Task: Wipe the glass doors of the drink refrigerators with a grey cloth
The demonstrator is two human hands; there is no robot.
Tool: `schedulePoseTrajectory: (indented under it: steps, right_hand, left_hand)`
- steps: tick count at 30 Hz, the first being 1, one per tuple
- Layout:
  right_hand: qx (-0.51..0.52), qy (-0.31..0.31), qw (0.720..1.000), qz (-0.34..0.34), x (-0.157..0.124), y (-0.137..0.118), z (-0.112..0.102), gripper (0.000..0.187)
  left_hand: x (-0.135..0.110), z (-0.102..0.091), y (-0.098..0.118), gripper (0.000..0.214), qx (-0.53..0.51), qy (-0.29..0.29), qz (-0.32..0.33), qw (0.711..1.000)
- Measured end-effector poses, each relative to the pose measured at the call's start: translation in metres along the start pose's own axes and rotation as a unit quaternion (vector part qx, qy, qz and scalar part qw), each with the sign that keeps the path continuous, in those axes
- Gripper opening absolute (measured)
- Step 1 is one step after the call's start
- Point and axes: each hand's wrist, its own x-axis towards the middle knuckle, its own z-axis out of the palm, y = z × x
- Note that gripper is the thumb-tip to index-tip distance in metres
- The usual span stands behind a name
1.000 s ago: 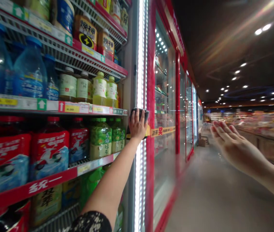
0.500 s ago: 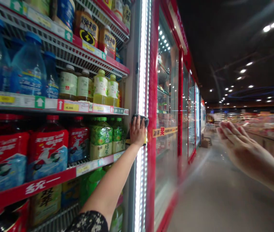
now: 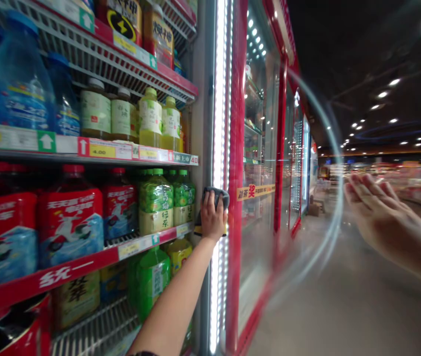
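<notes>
My left hand [image 3: 213, 215] presses a dark grey cloth [image 3: 218, 195] against the lit inner frame [image 3: 219, 123] of an open drinks cooler, its fingers wrapped over the cloth. The cloth sits level with the shelf of green tea bottles [image 3: 154, 201]. My right hand [image 3: 383, 217] is raised at the right with its fingers stretched out flat, resting on or near a glass door that barely shows. It holds nothing.
Wire shelves [image 3: 84, 148] with price tags carry blue water bottles [image 3: 19, 89], pale tea bottles [image 3: 124, 113] and red-labelled bottles [image 3: 71, 212]. A red-framed glass door [image 3: 258, 188] and more coolers run down the aisle. Grey floor [image 3: 336, 306] lies to the right.
My left hand and the cloth have slid down the frame. The view has tilted down, so the shelves sit higher. My right hand has shifted slightly right.
</notes>
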Motion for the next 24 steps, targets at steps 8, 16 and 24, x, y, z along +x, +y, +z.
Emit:
schedulePoseTrajectory:
  steps: [8, 16, 24]
  right_hand:
    - [-0.013, 0.007, 1.0, 0.0, 0.004, -0.007, -0.006, 0.086]
    - [-0.032, 0.025, 0.999, -0.01, 0.008, -0.01, -0.01, 0.088]
    - [-0.049, 0.004, 0.999, -0.011, 0.01, -0.01, -0.014, 0.091]
  left_hand:
    - [-0.04, -0.01, -0.007, 0.058, -0.055, -0.018, -0.007, 0.998]
    - [0.039, 0.003, 0.044, 0.067, -0.067, 0.017, -0.024, 0.997]
    - [-0.021, 0.008, 0.062, 0.067, -0.11, 0.035, -0.007, 0.993]
